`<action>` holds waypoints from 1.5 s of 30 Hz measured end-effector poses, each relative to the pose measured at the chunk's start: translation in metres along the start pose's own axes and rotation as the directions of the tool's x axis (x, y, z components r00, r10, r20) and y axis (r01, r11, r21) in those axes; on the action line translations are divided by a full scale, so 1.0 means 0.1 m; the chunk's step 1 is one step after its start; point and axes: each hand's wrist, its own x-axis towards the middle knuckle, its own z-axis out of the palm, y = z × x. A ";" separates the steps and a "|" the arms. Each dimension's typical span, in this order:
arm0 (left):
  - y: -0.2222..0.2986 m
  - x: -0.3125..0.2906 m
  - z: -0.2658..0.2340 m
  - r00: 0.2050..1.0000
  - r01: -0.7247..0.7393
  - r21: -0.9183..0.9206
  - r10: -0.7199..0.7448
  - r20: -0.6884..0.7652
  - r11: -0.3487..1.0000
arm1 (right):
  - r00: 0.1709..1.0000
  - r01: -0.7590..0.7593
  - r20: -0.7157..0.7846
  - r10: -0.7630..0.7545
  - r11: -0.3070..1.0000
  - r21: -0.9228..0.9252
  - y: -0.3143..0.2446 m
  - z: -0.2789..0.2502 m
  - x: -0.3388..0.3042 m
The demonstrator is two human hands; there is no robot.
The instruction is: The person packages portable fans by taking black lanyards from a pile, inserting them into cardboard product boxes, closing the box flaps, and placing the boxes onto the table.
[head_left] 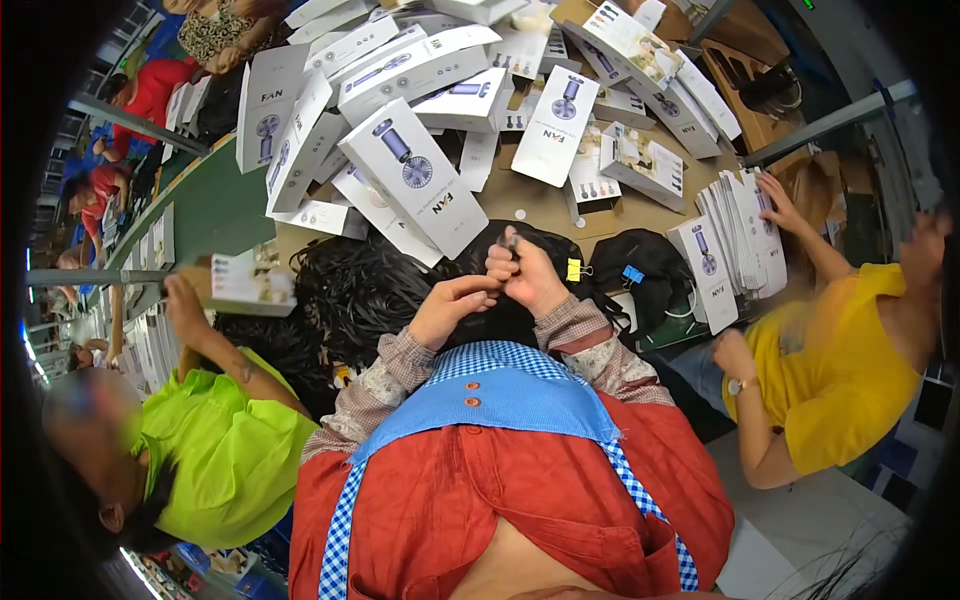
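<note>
My right hand (pixel 530 278) is raised over the near side of the table, its fingers curled closed round a small dark piece (pixel 509 238) that pokes out at the top; its kind is too small to tell. Beside it, my left hand (pixel 455 306) has its fingers bent together in a pinch, the tips against the heel of my right hand. Whatever those fingers hold is hidden. Left of my hands and beneath them lies a heap of loose black straps (pixel 355 290). White fan boxes (pixel 420 180) are piled just beyond.
Black cloth (pixel 645 265) with a yellow binder clip (pixel 577 270) and a blue one (pixel 632 274) lies to the right. A person in yellow (pixel 830 370) touches a row of boxes (pixel 745 235). At left, a person in lime green (pixel 225 440) holds a box (pixel 248 285).
</note>
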 end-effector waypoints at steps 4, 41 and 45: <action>0.05 -0.09 -0.18 0.959 -0.116 0.199 0.162 -0.234 0.973 | 0.889 -0.117 -0.456 -0.040 0.943 -0.312 0.12 -0.12 0.12; 0.44 -0.15 0.26 0.934 -0.287 0.479 0.354 -0.053 0.829 | 0.671 0.472 0.713 -0.202 -0.625 -0.622 -0.11 2.09 -0.49; 0.41 -0.21 0.11 0.937 -0.268 0.362 0.329 -0.117 0.893 | 0.688 0.435 0.715 -0.128 -0.716 -0.547 -0.15 1.96 -0.47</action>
